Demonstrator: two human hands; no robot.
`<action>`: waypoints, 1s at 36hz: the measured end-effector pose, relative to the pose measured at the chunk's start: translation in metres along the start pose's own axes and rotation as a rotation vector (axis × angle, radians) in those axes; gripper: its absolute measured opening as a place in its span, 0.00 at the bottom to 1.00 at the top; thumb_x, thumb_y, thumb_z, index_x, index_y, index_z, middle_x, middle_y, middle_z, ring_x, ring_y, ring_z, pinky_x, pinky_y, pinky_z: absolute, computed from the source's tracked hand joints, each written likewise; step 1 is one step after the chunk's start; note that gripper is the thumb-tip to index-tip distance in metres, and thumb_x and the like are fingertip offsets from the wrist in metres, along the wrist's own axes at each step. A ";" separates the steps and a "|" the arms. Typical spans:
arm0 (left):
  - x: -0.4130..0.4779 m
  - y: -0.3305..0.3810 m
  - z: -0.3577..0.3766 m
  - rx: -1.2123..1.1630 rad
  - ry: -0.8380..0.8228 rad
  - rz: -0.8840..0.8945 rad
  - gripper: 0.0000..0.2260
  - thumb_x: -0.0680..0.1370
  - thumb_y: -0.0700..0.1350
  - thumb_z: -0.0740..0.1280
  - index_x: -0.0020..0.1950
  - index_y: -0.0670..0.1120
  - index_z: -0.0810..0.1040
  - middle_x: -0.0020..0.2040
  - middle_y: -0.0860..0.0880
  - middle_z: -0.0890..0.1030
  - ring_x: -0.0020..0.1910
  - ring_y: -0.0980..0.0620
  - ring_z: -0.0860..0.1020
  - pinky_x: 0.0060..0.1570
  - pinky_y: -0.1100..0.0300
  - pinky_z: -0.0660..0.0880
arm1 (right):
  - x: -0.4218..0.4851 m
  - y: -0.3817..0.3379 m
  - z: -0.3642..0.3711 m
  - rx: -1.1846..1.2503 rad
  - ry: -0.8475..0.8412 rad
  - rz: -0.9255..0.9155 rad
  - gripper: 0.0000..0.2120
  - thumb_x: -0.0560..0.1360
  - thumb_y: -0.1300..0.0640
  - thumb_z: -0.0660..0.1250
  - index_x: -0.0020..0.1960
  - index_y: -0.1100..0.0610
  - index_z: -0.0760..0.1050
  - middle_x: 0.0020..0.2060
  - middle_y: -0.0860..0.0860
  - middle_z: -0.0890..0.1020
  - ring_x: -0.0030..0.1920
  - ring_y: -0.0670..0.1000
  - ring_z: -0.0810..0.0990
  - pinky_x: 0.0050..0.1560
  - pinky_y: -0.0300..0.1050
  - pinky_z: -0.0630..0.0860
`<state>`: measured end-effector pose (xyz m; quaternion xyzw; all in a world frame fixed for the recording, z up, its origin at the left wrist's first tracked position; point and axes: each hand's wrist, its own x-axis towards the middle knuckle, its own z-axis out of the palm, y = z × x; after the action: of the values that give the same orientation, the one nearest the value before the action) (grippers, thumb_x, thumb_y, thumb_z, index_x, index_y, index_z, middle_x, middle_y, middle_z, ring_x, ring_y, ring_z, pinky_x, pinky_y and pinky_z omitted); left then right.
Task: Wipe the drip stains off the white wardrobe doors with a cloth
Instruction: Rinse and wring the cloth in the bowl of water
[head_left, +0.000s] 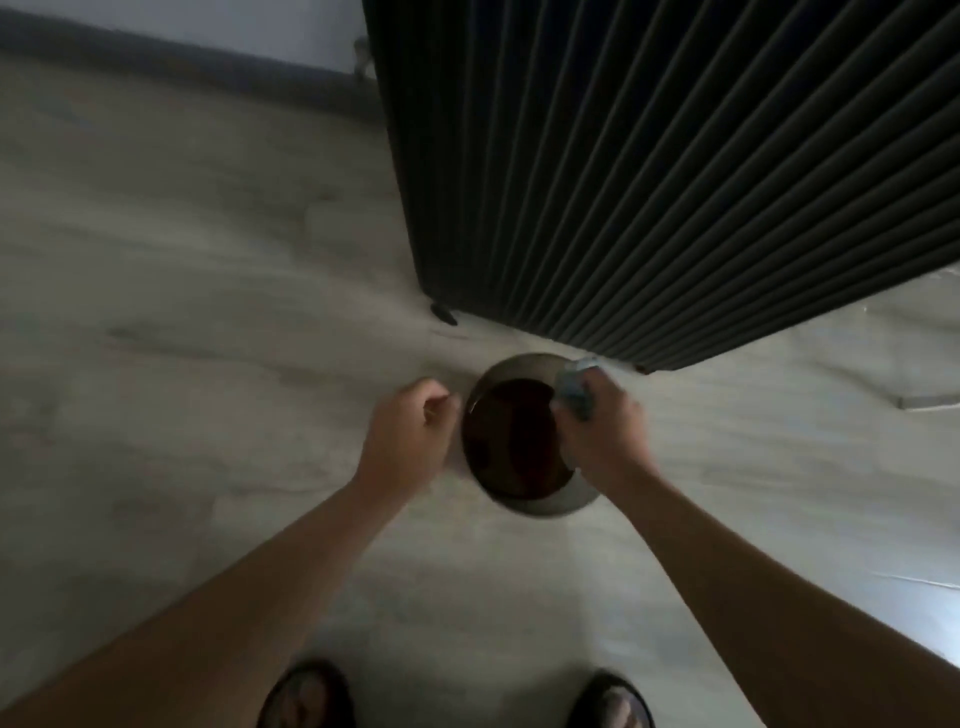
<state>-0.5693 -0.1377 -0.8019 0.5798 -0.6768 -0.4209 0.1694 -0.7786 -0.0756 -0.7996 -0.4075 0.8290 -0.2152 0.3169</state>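
The right hand (597, 423) grips the cloth (574, 389) over the bowl (545, 506) on the floor (208, 260), probably to wet it; the left hand (410, 426) curls beside the rim, and I cannot tell if it holds anything.

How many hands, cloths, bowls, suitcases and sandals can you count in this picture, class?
Hands: 2, left hand, right hand
Cloth: 1
Bowl: 1
Suitcase: 1
Sandals: 2, left sandal, right sandal
Total: 7
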 end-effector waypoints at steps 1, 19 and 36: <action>0.004 -0.007 0.007 -0.004 0.011 0.041 0.11 0.81 0.47 0.66 0.38 0.49 0.73 0.31 0.54 0.75 0.32 0.54 0.74 0.34 0.61 0.67 | 0.006 0.007 0.013 -0.143 -0.073 -0.068 0.14 0.78 0.54 0.69 0.63 0.50 0.75 0.53 0.53 0.82 0.53 0.58 0.81 0.50 0.48 0.77; 0.040 -0.009 0.034 0.224 -0.347 0.479 0.12 0.80 0.52 0.67 0.37 0.58 0.74 0.32 0.61 0.77 0.32 0.60 0.75 0.36 0.61 0.67 | 0.068 0.034 0.089 -0.783 -0.386 -0.224 0.12 0.80 0.58 0.64 0.62 0.56 0.78 0.59 0.55 0.81 0.60 0.58 0.80 0.59 0.55 0.78; 0.033 0.002 0.020 0.299 -0.425 0.422 0.04 0.81 0.45 0.68 0.50 0.51 0.82 0.47 0.56 0.82 0.47 0.60 0.80 0.51 0.58 0.80 | 0.062 0.032 0.095 -0.742 -0.430 -0.177 0.16 0.72 0.56 0.75 0.59 0.51 0.80 0.51 0.51 0.83 0.52 0.55 0.82 0.54 0.52 0.81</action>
<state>-0.5941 -0.1607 -0.8206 0.3446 -0.8564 -0.3840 0.0208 -0.7588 -0.1171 -0.9083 -0.5988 0.7273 0.1604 0.2946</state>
